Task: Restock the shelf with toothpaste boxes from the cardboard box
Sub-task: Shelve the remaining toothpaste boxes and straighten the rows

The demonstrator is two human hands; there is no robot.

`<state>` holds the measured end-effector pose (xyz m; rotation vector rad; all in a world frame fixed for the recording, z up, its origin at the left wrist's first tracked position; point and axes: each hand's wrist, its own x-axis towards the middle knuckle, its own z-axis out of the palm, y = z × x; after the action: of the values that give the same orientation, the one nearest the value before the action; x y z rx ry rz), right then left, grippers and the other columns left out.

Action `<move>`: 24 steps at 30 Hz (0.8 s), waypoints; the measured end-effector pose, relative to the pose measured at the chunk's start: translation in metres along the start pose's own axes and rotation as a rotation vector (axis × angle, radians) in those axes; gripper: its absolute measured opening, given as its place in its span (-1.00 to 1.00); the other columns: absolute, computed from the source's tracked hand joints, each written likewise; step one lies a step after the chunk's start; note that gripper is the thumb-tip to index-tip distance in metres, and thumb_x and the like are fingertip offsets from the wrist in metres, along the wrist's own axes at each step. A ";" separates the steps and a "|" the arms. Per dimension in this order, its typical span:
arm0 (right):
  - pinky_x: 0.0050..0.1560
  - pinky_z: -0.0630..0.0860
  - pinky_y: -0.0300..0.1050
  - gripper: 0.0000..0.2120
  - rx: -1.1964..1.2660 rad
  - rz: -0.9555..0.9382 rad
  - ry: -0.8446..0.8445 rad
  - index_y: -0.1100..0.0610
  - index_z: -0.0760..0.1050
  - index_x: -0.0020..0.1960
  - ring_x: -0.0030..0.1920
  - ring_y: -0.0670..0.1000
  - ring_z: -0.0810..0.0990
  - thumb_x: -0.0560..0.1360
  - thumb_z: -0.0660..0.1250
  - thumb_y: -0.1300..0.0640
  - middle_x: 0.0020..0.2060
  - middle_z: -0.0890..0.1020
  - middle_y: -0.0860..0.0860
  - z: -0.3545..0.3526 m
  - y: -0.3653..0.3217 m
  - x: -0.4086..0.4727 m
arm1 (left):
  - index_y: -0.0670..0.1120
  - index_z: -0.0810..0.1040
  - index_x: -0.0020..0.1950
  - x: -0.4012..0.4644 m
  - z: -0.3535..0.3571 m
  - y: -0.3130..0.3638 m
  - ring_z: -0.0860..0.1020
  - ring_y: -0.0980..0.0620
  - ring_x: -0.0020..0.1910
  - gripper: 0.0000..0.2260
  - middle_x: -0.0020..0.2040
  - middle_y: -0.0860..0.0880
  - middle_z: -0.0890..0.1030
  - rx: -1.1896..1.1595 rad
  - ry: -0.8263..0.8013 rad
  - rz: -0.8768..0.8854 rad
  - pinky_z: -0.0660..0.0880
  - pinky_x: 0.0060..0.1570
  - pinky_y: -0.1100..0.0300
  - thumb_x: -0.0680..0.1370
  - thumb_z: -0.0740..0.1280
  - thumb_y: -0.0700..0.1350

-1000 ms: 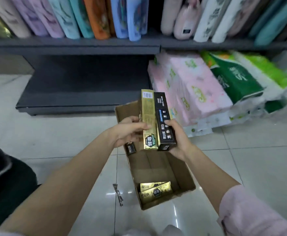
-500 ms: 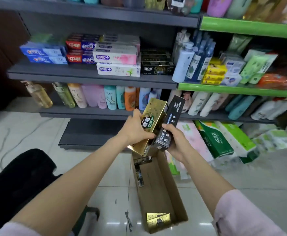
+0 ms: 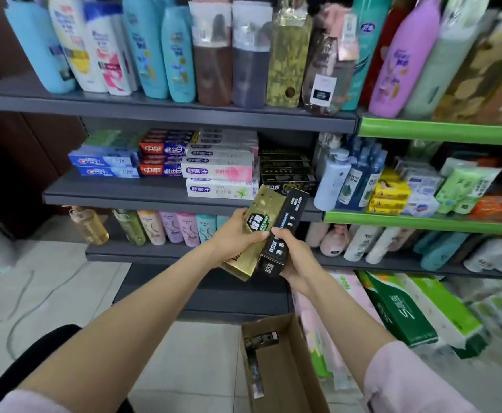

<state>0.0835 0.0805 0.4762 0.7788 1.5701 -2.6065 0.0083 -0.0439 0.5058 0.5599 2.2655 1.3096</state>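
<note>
My left hand (image 3: pixel 232 236) grips a gold toothpaste box (image 3: pixel 257 234), and my right hand (image 3: pixel 296 257) grips a black toothpaste box (image 3: pixel 285 231) right beside it. Both boxes are tilted up towards the grey toothpaste shelf (image 3: pixel 142 196), just below its front edge. On that shelf, a stack of black toothpaste boxes (image 3: pixel 287 171) sits to the right of white ones (image 3: pixel 220 174). The cardboard box (image 3: pixel 291 380) stands open on the floor under my arms, with a dark toothpaste box (image 3: pixel 260 338) at its far end.
Red and blue toothpaste boxes (image 3: pixel 160 158) fill the shelf's left part. Shampoo bottles (image 3: pixel 178 52) line the shelf above and more bottles (image 3: pixel 166 231) the one below. Tissue packs (image 3: pixel 404 311) lie on the floor at right. A black chair (image 3: pixel 35 356) is at lower left.
Both hands have lifted the gold and black boxes out of the cardboard box up to the toothpaste shelf. My view has risen from the floor to the shelves.
</note>
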 end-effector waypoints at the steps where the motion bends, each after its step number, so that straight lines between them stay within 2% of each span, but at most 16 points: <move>1: -0.19 0.62 -0.08 -0.64 -0.031 -0.002 0.017 0.16 0.47 0.27 -0.03 0.07 0.64 0.51 0.33 0.07 0.03 0.66 0.10 0.000 -0.005 0.012 | -0.09 0.11 0.47 0.012 -0.001 0.004 0.53 -0.05 0.13 -0.40 0.23 -0.05 0.49 0.020 0.033 -0.010 0.50 0.07 0.13 0.54 0.36 -0.07; 4: -0.01 0.60 0.03 -0.60 -0.128 -0.006 0.045 0.13 0.47 0.28 0.01 0.08 0.64 0.48 0.37 0.03 0.02 0.66 0.07 0.000 -0.019 0.046 | -0.07 -0.02 0.48 0.047 -0.005 0.015 0.56 -0.18 0.12 -0.37 0.18 -0.17 0.54 0.082 0.115 -0.014 0.48 0.12 0.05 0.55 0.31 -0.17; 6: 0.11 0.57 0.07 -0.54 -0.162 0.000 0.079 0.10 0.44 0.30 0.05 0.07 0.63 0.46 0.38 -0.04 0.04 0.65 0.06 0.001 -0.026 0.066 | -0.07 -0.05 0.49 0.066 -0.007 0.019 0.55 -0.16 0.12 -0.35 0.15 -0.17 0.54 0.094 0.140 -0.027 0.46 0.10 0.09 0.54 0.30 -0.19; 8: 0.06 0.59 0.02 -0.41 -0.144 0.031 0.112 0.12 0.39 0.33 0.05 0.07 0.64 0.42 0.38 -0.17 0.07 0.65 0.09 0.004 -0.033 0.082 | -0.12 0.02 0.48 0.079 -0.010 0.021 0.53 -0.13 0.15 -0.37 0.16 -0.13 0.53 0.117 0.174 -0.086 0.40 0.07 0.15 0.53 0.32 -0.17; 9: 0.02 0.60 0.00 -0.35 -0.126 0.057 0.127 0.13 0.38 0.34 0.03 0.09 0.65 0.41 0.36 -0.24 0.07 0.65 0.10 0.004 -0.035 0.090 | -0.17 0.15 0.43 0.087 -0.012 0.021 0.53 -0.11 0.16 -0.44 0.15 -0.11 0.54 0.142 0.192 -0.117 0.40 0.07 0.18 0.52 0.35 -0.14; 11: -0.07 0.62 -0.02 -0.38 -0.099 0.094 0.147 0.15 0.41 0.31 0.00 0.11 0.66 0.44 0.30 -0.26 0.06 0.65 0.13 0.003 -0.040 0.104 | -0.23 0.41 0.21 0.102 -0.015 0.020 0.56 -0.10 0.11 -0.62 0.06 -0.10 0.59 0.191 0.207 -0.139 0.46 0.05 0.17 0.48 0.39 -0.08; 12: -0.10 0.61 -0.03 -0.45 -0.087 0.101 0.155 0.15 0.44 0.28 -0.01 0.12 0.66 0.48 0.27 -0.23 0.05 0.65 0.14 0.003 -0.044 0.112 | -0.22 0.46 0.13 0.110 -0.017 0.021 0.57 -0.08 0.07 -0.67 0.01 -0.09 0.60 0.209 0.203 -0.139 0.48 0.02 0.16 0.47 0.40 -0.08; 14: -0.13 0.60 -0.01 -0.54 -0.049 0.101 0.177 0.16 0.48 0.23 -0.04 0.15 0.65 0.51 0.26 -0.16 0.01 0.66 0.16 0.000 -0.048 0.122 | -0.18 0.45 0.14 0.121 -0.019 0.022 0.55 -0.04 0.04 -0.68 -0.04 -0.06 0.57 0.251 0.189 -0.124 0.44 -0.03 0.20 0.45 0.41 -0.12; 16: -0.21 0.57 -0.06 -0.60 -0.053 0.100 0.236 0.20 0.49 0.18 -0.13 0.13 0.64 0.50 0.27 -0.08 -0.08 0.66 0.13 -0.006 -0.053 0.131 | -0.13 0.40 0.23 0.133 -0.020 0.022 0.54 -0.04 0.03 -0.60 -0.02 -0.05 0.56 0.343 0.161 -0.086 0.45 -0.01 0.18 0.43 0.42 -0.16; 19: -0.28 0.51 -0.11 -0.68 -0.091 0.088 0.301 0.22 0.50 0.09 -0.22 0.09 0.61 0.50 0.27 -0.02 -0.18 0.64 0.11 -0.021 -0.061 0.144 | -0.08 0.37 0.28 0.156 -0.021 0.019 0.56 -0.08 0.05 -0.54 0.09 -0.09 0.59 0.490 0.102 -0.068 0.52 0.05 0.06 0.42 0.43 -0.12; 24: -0.30 0.51 -0.12 -0.66 -0.122 0.025 0.372 0.23 0.51 0.07 -0.28 0.11 0.59 0.49 0.28 -0.04 -0.21 0.62 0.14 -0.045 -0.076 0.169 | -0.05 0.32 0.39 0.205 -0.005 0.019 0.48 -0.10 0.24 -0.46 0.29 -0.08 0.50 0.593 0.056 -0.035 0.43 0.16 0.08 0.46 0.41 -0.07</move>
<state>-0.0651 0.1975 0.4531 1.3216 1.7637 -2.4221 -0.1585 0.0751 0.4867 0.6751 2.6951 0.6224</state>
